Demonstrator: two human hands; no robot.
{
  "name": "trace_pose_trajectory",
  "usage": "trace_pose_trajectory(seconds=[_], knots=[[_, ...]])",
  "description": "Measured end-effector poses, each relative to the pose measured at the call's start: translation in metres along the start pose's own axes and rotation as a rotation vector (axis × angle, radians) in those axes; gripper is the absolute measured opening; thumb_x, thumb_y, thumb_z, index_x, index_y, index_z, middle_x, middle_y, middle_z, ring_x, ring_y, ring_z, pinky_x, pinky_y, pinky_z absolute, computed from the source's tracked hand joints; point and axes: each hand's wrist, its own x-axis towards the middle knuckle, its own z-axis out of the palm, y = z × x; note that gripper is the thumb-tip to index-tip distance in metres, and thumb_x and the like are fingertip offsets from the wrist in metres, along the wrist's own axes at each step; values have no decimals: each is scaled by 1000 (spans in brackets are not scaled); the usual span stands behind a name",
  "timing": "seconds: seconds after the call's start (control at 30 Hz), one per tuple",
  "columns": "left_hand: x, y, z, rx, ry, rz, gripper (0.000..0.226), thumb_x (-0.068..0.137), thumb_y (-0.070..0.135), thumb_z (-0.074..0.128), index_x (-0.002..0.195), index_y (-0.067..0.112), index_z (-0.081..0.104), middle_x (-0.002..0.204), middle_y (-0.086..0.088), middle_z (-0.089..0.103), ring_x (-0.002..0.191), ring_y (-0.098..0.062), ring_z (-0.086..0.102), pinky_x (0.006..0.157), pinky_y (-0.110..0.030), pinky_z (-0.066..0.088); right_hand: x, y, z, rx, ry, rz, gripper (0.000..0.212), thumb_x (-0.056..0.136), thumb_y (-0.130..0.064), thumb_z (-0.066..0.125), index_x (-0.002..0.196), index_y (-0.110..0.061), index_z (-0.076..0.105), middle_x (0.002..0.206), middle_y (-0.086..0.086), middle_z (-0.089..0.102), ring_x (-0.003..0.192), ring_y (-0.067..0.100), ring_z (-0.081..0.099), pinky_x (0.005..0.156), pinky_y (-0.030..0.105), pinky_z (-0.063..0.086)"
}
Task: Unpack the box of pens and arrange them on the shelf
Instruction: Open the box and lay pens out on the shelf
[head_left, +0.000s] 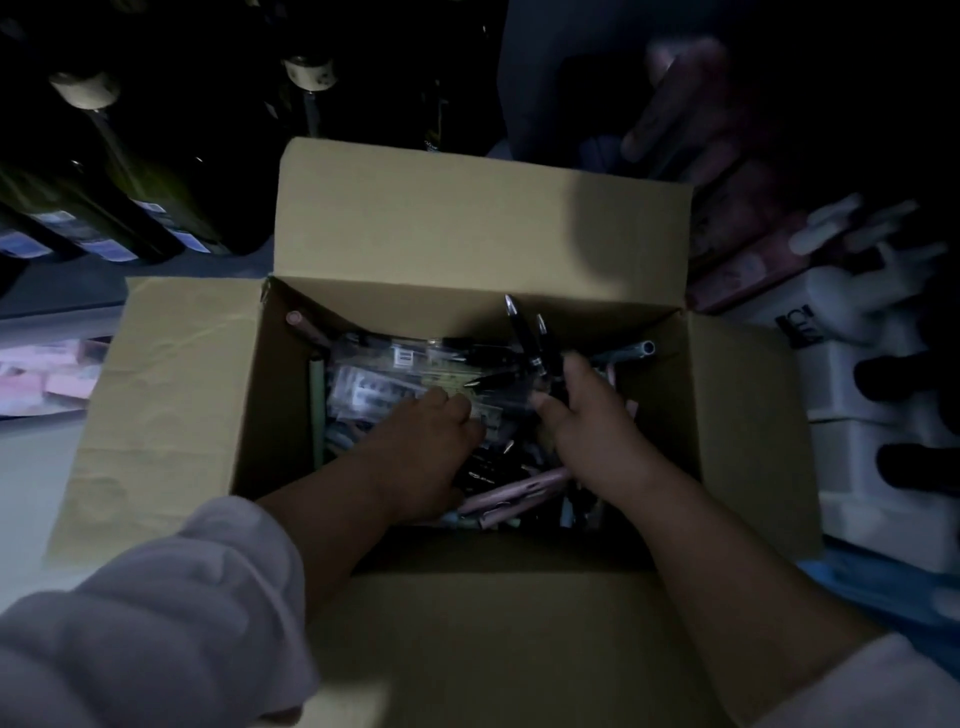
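Open brown cardboard box (467, 218): my right hand (587, 415) grips two black silver-tipped pens (524, 338); my left hand (426, 441) lies on clear barcoded packets (363, 384), its grip indiscernible; print unreadable.

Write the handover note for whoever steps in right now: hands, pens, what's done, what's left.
The right hand grips a few black pens, tips up, above the pile.
The left hand lies on the clear packets inside the box; the dim light hides whether it grips.
The cardboard box is open, flaps out, full of pens, with pink pens near the front.
Done: box opened.
Left: nearly everything; no pens show outside the box.
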Motion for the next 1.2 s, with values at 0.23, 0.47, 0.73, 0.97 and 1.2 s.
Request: trace_pose_trajectory(seconds=[0.23,0.47,0.73,0.97,1.2], knots=[[3,10,5,-8,-106,-63,53,84,38,63,126,9,47,125,-14,51,114,-30,49,87,-35,42,-7,6,-2,3,106,-19,27,78,-51,43,105,-49,44,122,-10,58,134,24,38,111,57,25],[-7,4,-7,-109,-152,-110,27,94,21,50,116,8,54,117,-13,58,102,-27,57,74,-29,39,-26,-13,-17,105,110,-67,21,95,-13,52,114,-21,50,112,7,59,107,19,55,89,28,43],[-34,-3,-55,-494,-117,-281,12,99,20,44,96,8,43,71,0,45,57,-10,41,44,-22,24,-49,-52,-36,162,194,-97,13,96,-16,52,92,-28,48,82,-10,54,73,3,49,61,18,38],[-74,21,-126,-1034,144,-347,10,96,29,52,99,20,49,76,0,54,67,-13,53,54,-25,39,-79,-107,-63,491,353,-39,19,92,-9,54,85,-26,50,88,-1,57,90,20,57,92,39,45],[-120,67,-197,-1369,131,-294,29,98,30,50,124,18,47,110,-1,64,97,-16,63,83,-34,53,-143,-159,-106,940,440,-38,17,96,-2,49,85,-14,51,75,1,57,72,14,57,78,31,49]])
